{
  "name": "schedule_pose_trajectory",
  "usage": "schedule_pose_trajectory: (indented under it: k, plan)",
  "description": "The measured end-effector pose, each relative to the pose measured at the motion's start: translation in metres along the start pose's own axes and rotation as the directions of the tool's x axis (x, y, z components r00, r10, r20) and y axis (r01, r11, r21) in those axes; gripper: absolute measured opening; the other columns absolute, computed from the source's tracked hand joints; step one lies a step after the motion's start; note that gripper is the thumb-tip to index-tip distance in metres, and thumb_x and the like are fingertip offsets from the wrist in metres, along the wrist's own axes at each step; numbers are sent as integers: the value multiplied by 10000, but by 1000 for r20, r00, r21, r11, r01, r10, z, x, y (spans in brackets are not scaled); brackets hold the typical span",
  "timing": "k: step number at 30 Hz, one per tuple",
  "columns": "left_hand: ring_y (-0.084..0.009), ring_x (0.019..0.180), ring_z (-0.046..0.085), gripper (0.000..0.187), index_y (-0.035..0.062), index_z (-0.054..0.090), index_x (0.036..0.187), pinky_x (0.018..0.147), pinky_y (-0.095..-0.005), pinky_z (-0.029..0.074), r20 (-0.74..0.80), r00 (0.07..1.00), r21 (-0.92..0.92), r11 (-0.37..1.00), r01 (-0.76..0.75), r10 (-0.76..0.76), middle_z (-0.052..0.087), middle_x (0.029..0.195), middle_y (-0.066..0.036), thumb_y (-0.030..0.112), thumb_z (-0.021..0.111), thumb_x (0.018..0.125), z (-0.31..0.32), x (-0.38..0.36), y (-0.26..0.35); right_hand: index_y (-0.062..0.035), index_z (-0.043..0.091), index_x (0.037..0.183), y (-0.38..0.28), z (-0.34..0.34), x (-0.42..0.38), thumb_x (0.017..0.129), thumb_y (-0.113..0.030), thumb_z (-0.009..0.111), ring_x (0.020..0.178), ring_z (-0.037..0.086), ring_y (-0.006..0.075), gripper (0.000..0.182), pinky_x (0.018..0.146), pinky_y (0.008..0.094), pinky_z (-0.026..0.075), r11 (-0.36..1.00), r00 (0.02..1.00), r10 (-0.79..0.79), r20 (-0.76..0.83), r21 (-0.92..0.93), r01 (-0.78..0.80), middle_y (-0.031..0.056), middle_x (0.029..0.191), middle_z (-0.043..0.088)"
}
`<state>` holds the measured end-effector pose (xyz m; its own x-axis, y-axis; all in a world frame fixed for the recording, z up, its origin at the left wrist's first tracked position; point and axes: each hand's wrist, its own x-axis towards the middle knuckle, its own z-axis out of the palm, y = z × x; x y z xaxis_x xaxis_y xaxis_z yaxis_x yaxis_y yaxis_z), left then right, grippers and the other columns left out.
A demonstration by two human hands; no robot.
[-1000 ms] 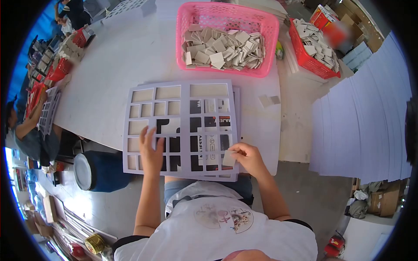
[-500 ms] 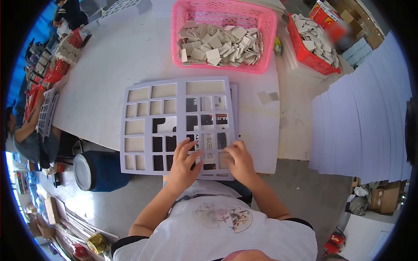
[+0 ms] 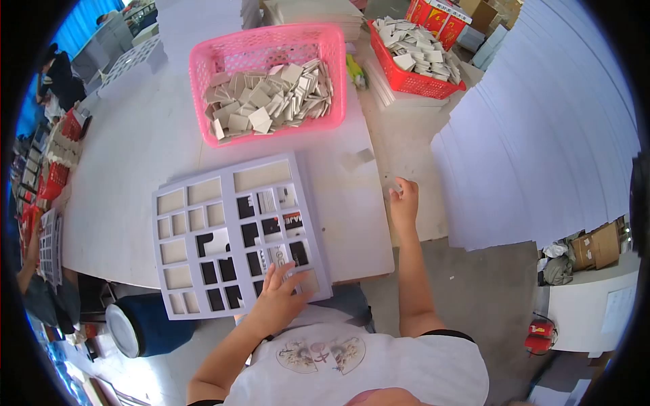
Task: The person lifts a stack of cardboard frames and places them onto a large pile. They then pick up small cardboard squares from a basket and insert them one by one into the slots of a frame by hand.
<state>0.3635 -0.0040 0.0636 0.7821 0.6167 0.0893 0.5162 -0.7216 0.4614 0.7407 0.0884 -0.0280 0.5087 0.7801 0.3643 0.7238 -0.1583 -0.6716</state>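
A white grid panel (image 3: 227, 233) with rectangular openings lies on the table, on top of at least one more panel. Some openings show beige board; others show black or printed surfaces. My left hand (image 3: 279, 298) rests over the panel's lower right cells with its fingers spread. My right hand (image 3: 405, 203) is off to the right of the panel, above the table's right part, fingers loosely bent and apart, and I see nothing between them. Two small flat pieces (image 3: 357, 159) lie on the table between the panel and the pink basket (image 3: 338, 88), which holds many beige tiles (image 3: 261, 101).
A red basket (image 3: 423, 84) of similar tiles stands at the back right on stacked boards. Tall stacks of white sheets (image 3: 535, 135) rise at the right. A blue barrel (image 3: 156, 325) stands below the table's left edge. Another person (image 3: 34, 271) works at the far left.
My right hand has left the panel's lower right cells and moved right. My left hand stays on the panel. The whole view has turned, shifting the table and baskets leftward.
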Motion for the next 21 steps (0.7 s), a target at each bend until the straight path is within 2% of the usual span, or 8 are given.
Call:
schedule_pose_trajectory:
  k: [2, 5, 8, 11, 14, 16, 19, 21]
  plan:
    - [-373, 1328, 363, 243, 179, 716, 955, 1090, -630, 299, -8, 998, -115, 992, -57, 57, 521, 1273, -84, 128, 778, 725, -3, 10, -6, -74, 619, 1106, 25, 8, 8, 806, -60, 692, 977, 574, 343, 309, 840, 422, 476, 983, 1000, 8, -2, -185, -9, 166, 1127, 547]
    - [-365, 1256, 459, 187, 112, 689, 914, 1052, -549, 382, -73, 991, -167, 978, -126, 115, 587, 1172, -115, 67, 742, 741, -21, 50, -18, -37, 619, 1096, 41, 18, 6, 781, -38, 718, 943, 564, 333, 330, 808, 413, 480, 970, 999, -5, 47, -243, 17, 146, 1112, 560]
    - [-376, 1177, 508, 195, 61, 670, 936, 996, -482, 437, -199, 977, -226, 966, -127, 82, 601, 1136, -140, 39, 720, 749, -27, 120, -35, -15, 613, 1050, 19, 4, 12, 787, -16, 709, 900, 590, 287, 279, 777, 378, 489, 974, 979, 169, 110, -173, -149, 126, 999, 598]
    - [-395, 1116, 519, 248, 42, 657, 1010, 940, -479, 461, -300, 954, -250, 964, -87, 9, 598, 1148, -163, 44, 708, 767, 5, 209, -71, -20, 617, 1026, 23, 6, 20, 799, -17, 678, 812, 613, 251, 235, 754, 351, 498, 945, 947, 301, 107, 101, -312, 115, 914, 629]
    - [-382, 1151, 504, 300, 33, 631, 1069, 929, -463, 469, -354, 911, -180, 971, 157, -213, 600, 1153, -163, 88, 704, 784, 39, 277, -86, -14, 632, 1011, 20, 18, 37, 822, 6, 646, 712, 591, 163, 190, 652, 296, 488, 890, 970, 239, -31, 407, -206, 68, 807, 635]
    - [-374, 1179, 488, 302, 25, 615, 1070, 926, -453, 470, -386, 824, -136, 910, 393, -414, 597, 1157, -163, 106, 700, 792, 60, 306, -87, -8, 641, 1015, 2, 17, 51, 841, 2, 633, 714, 588, 128, 175, 625, 271, 481, 762, 945, 318, 73, 574, -300, 49, 830, 639]
    - [-343, 1087, 567, 271, 30, 602, 1046, 859, -436, 493, -524, 771, -31, 913, 407, -362, 644, 1045, -142, 119, 692, 806, 86, 314, -92, -2, 649, 1029, -26, 15, 59, 868, -10, 617, 700, 583, 99, 165, 600, 243, 478, 666, 932, 277, 232, 653, -360, 35, 839, 640]
    - [-334, 973, 616, 239, 36, 602, 1017, 804, -429, 504, -334, 834, -209, 897, 388, -439, 664, 958, -118, 111, 688, 808, 71, 311, -95, 2, 653, 1031, -48, 13, 49, 875, -15, 617, 689, 580, 93, 161, 600, 236, 481, 656, 907, 212, 365, 634, -409, 36, 838, 641]
